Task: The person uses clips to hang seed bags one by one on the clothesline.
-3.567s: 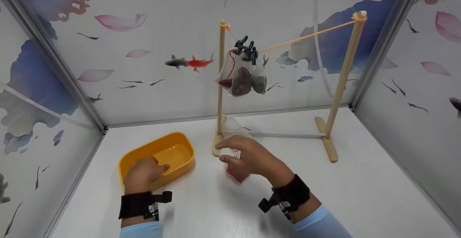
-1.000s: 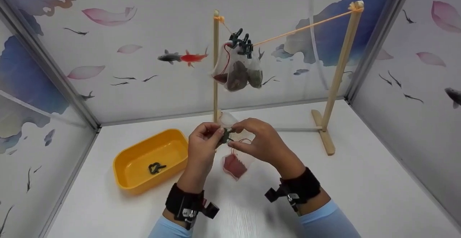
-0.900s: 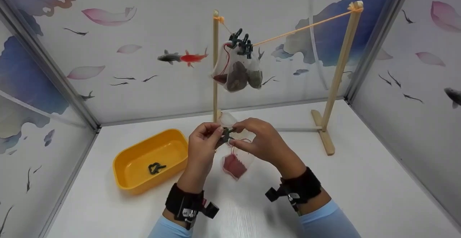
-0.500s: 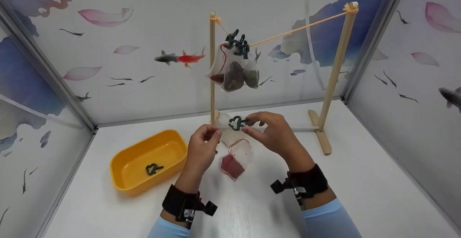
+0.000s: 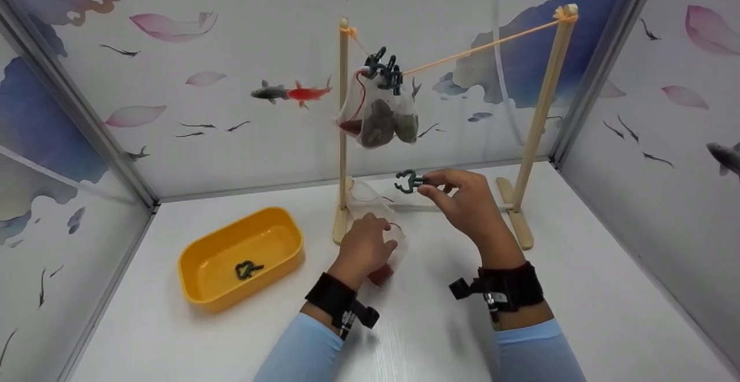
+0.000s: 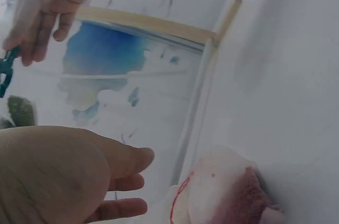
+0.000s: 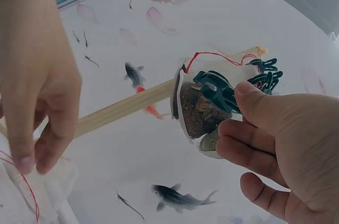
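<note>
My right hand (image 5: 465, 206) pinches a dark green spring clip (image 5: 408, 181) by its handles between thumb and fingers, above the table. The clip's jaws point left. My left hand (image 5: 364, 246) hovers with loosely bent fingers over a white mesh drawstring bag (image 5: 381, 275) with red contents, partly hiding it. In the right wrist view, its fingertips hang close to a red string (image 7: 30, 192); contact cannot be told. Behind lies another pale mesh bag (image 5: 364, 192), by the rack's left foot. Filled mesh bags (image 5: 378, 122) hang from the orange cord (image 5: 480, 49) by green clips (image 5: 388, 73).
A yellow tray (image 5: 191, 278) stands on the left with one green clip (image 5: 248, 270) in it. The cord runs between two wooden posts (image 5: 546, 110) and sags towards the left. Printed panels (image 5: 260, 156) close off the back and sides.
My left hand has gone from the yellow tray to the clip, released it to my right hand and moved over the red-filled bag. My right hand has carried the clip up and right.
</note>
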Available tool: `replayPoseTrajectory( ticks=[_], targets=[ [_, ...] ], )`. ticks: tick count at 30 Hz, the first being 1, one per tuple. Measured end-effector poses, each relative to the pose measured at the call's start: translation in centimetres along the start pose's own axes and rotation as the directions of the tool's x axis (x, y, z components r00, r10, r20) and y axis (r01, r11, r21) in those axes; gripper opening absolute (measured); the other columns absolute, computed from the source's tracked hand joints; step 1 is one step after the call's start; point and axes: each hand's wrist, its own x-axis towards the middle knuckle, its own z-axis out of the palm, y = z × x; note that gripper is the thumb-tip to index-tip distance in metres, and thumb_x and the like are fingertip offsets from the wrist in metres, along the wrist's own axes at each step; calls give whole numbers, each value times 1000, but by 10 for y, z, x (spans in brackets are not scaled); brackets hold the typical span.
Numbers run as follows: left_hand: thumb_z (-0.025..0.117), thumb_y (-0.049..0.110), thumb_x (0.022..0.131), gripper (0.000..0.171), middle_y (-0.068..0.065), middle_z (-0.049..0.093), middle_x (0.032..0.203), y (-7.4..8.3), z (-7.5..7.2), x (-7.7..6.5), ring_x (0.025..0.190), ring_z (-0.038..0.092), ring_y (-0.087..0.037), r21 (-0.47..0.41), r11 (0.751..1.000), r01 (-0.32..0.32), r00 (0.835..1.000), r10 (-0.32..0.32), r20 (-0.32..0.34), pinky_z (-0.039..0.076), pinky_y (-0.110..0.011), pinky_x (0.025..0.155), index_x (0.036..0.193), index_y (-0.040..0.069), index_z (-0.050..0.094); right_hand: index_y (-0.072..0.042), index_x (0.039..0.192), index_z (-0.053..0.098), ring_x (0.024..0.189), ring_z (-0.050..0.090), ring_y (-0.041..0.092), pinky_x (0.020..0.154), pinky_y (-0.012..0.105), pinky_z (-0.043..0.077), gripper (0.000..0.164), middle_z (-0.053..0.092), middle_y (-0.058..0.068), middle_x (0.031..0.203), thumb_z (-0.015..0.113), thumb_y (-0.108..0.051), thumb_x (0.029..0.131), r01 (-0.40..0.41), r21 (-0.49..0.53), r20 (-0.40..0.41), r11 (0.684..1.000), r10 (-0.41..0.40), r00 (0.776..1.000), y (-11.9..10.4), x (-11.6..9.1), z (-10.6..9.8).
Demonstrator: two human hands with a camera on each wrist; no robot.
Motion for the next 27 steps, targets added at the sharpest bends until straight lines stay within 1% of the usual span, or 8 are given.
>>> replayPoseTrajectory(
  ticks=[4,7,10,13,16,20,23,27],
  targets=[
    [89,29,98,51,-14,68,135,3,15,7,128,65,-36,197,980,2,998,-15,61,59,-58,101,145,14,75,-6,118,86,93,81,26,83,41,66,23,88,8,108,89,-20,100,-24,1,6,1000,24,1000,3,-1,-2],
    [93,26,93,58,-15,66,135,4,22,9,126,64,-36,262,965,20,997,-39,67,59,-59,101,146,14,73,-6,119,86,94,81,25,84,37,64,23,88,8,109,88,-20,101,-49,1,16,999,49,999,5,-1,-3],
    [95,26,92,59,-16,66,134,4,24,11,125,65,-38,274,961,29,997,-49,66,59,-61,100,145,14,73,-5,120,86,95,80,25,84,36,63,24,88,8,111,87,-20,101,-69,-2,15,998,69,997,7,0,-6],
    [95,28,92,58,-18,67,135,5,23,13,126,66,-39,280,959,30,995,-56,86,60,-62,100,144,12,73,-5,121,86,95,80,26,84,34,62,24,88,9,112,86,-20,102,-81,-3,3,997,81,997,9,0,-8],
    [95,28,92,56,-20,68,134,6,21,15,126,66,-38,270,962,50,990,-84,115,61,-61,101,141,8,74,-5,122,86,96,80,26,84,32,60,24,88,9,113,85,-19,102,-93,4,3,996,93,996,11,1,-10],
    [96,25,88,51,-19,71,126,7,17,15,114,71,-34,250,966,67,982,-108,154,65,-55,95,131,5,77,-5,122,86,96,79,26,84,28,59,25,88,9,114,85,-20,103,-105,7,11,994,105,994,11,0,-9],
    [97,20,85,48,-16,75,121,6,15,14,105,72,-28,248,968,42,982,-86,168,66,-48,89,127,5,77,-4,122,86,96,79,27,84,27,60,25,88,10,114,85,-19,103,-97,7,7,995,97,995,12,0,-9],
    [89,13,91,35,-14,78,115,5,15,13,97,70,-24,210,978,8,983,-46,176,65,-44,85,123,5,77,-4,122,86,97,80,26,84,28,60,23,88,10,113,85,-18,103,-83,5,-3,997,83,997,12,1,-9]
  ],
)
